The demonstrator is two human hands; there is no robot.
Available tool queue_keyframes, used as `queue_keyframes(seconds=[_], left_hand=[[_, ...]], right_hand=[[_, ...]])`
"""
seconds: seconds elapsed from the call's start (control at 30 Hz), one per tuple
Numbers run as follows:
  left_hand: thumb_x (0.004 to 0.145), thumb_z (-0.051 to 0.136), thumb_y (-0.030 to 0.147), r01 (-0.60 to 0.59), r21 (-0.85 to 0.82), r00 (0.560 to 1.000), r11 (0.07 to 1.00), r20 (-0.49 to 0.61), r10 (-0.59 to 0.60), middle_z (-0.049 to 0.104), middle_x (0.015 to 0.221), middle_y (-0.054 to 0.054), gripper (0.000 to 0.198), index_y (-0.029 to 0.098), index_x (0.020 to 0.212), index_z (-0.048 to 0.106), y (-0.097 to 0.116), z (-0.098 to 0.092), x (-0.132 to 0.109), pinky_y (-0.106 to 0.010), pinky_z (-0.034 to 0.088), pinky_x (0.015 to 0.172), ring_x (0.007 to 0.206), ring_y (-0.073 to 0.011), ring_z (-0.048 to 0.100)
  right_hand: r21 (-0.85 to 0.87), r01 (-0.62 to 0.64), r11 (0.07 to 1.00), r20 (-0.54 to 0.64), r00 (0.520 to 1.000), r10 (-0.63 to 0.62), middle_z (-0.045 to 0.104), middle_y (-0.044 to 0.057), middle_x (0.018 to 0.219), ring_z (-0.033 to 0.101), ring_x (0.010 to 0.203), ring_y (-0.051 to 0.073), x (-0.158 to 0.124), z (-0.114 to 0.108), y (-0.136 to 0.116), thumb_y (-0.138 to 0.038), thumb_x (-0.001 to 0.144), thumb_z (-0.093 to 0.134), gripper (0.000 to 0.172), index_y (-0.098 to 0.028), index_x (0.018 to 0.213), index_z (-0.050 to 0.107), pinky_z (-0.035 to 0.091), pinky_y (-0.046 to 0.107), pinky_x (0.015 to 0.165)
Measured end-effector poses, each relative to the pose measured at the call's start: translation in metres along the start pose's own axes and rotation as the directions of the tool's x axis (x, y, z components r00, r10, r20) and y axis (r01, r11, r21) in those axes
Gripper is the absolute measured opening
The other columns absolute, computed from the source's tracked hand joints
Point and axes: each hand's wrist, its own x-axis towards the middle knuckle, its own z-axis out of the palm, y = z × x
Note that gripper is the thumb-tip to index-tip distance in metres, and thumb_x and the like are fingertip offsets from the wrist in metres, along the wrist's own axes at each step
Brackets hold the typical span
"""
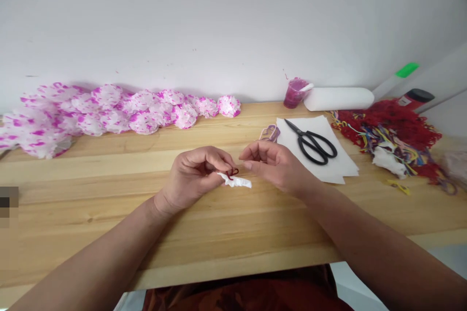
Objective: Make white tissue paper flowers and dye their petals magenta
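Observation:
Between the thumb and fingers of my left hand (pixel 195 172) is a small pleated strip of white tissue paper (pixel 239 182), its free end pointing right. A loop of dark red yarn (pixel 235 171) goes around the strip by my left fingertips. Just right of it, my right hand (pixel 272 165) is curled, thumb and forefinger close together near the yarn. Whether a yarn end lies in that pinch is too small to see. Both hands are above the wooden table (pixel 182 248).
Black scissors (pixel 310 141) lie on white paper sheets (pixel 339 167) at right. Behind stand a cup of purple liquid (pixel 294 95) and a white roll (pixel 339 99). Tangled red and coloured yarn (pixel 397 124) is piled far right. White-and-pink paper flowers (pixel 109 109) line the back left.

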Motion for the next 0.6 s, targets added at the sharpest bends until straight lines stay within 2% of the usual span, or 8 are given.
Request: queue_keyframes(seconds=[0.07, 0.13, 0.23, 0.37, 0.47, 0.6], left_hand=[[0.073, 0.079, 0.012, -0.003, -0.012, 1.0, 1.0, 0.006, 0.003, 0.072, 0.084, -0.007, 0.011, 0.015, 0.076, 0.069, -0.001, 0.0, 0.0, -0.023, 0.058, 0.067, 0.074, -0.0142, 0.069], [0.073, 0.079, 0.01, 0.001, -0.017, 1.0, 1.0, 0.018, -0.001, 0.072, 0.084, -0.006, 0.011, 0.015, 0.077, 0.07, -0.001, -0.001, 0.0, -0.022, 0.057, 0.067, 0.075, -0.0132, 0.069], [0.074, 0.079, 0.012, 0.032, -0.031, 0.999, 0.999, 0.013, -0.031, 0.072, 0.085, -0.006, 0.01, 0.014, 0.077, 0.069, 0.0, -0.001, 0.001, -0.023, 0.057, 0.066, 0.074, -0.0134, 0.068], [0.079, 0.075, 0.015, 0.035, -0.018, 0.999, 0.999, 0.021, -0.034, 0.071, 0.082, -0.006, 0.006, 0.014, 0.078, 0.069, 0.004, -0.002, 0.001, -0.023, 0.056, 0.065, 0.074, -0.0139, 0.068], [0.084, 0.071, 0.015, 0.025, 0.025, 0.999, 0.999, 0.043, -0.026, 0.071, 0.08, -0.006, 0.003, 0.014, 0.083, 0.068, 0.007, -0.004, 0.0, -0.023, 0.054, 0.064, 0.072, -0.0135, 0.066], [0.085, 0.07, 0.02, 0.047, 0.147, 0.999, 0.988, -0.002, -0.048, 0.069, 0.078, -0.006, 0.006, 0.014, 0.085, 0.066, 0.013, -0.006, -0.004, -0.022, 0.05, 0.06, 0.068, -0.0132, 0.064]], right_hand=[[0.1, -0.078, 0.992, 0.112, 0.991, 0.067, 0.065, 0.001, 0.083, 0.057, 0.072, 0.012, 0.002, 0.001, 0.003, -0.038, 0.078, 0.077, 0.028, -0.017, 0.093, 0.065, 0.045, 0.027, 0.066], [0.166, -0.119, 0.979, 0.181, 0.98, 0.089, 0.063, 0.0, 0.078, 0.055, 0.068, 0.011, 0.003, 0.003, 0.006, -0.041, 0.074, 0.08, 0.031, -0.017, 0.087, 0.064, 0.042, 0.025, 0.062], [0.123, -0.089, 0.988, 0.16, 0.985, 0.069, 0.057, -0.003, 0.069, 0.049, 0.062, 0.009, 0.002, 0.002, 0.003, -0.04, 0.078, 0.076, 0.028, -0.017, 0.078, 0.061, 0.037, 0.024, 0.057], [0.008, -0.025, 1.0, 0.1, 0.995, 0.024, 0.052, -0.003, 0.069, 0.043, 0.062, 0.009, 0.0, -0.006, -0.007, -0.028, 0.082, 0.068, 0.016, -0.018, 0.076, 0.057, 0.033, 0.023, 0.054], [0.056, -0.03, 0.998, 0.13, 0.991, 0.023, 0.051, -0.003, 0.069, 0.041, 0.06, 0.009, -0.002, -0.007, -0.01, -0.022, 0.082, 0.064, 0.011, -0.018, 0.075, 0.055, 0.031, 0.023, 0.052], [0.133, -0.06, 0.989, 0.16, 0.986, 0.038, 0.058, 0.0, 0.077, 0.046, 0.063, 0.01, -0.003, -0.006, -0.007, -0.025, 0.085, 0.062, 0.01, -0.018, 0.08, 0.056, 0.036, 0.024, 0.056]])
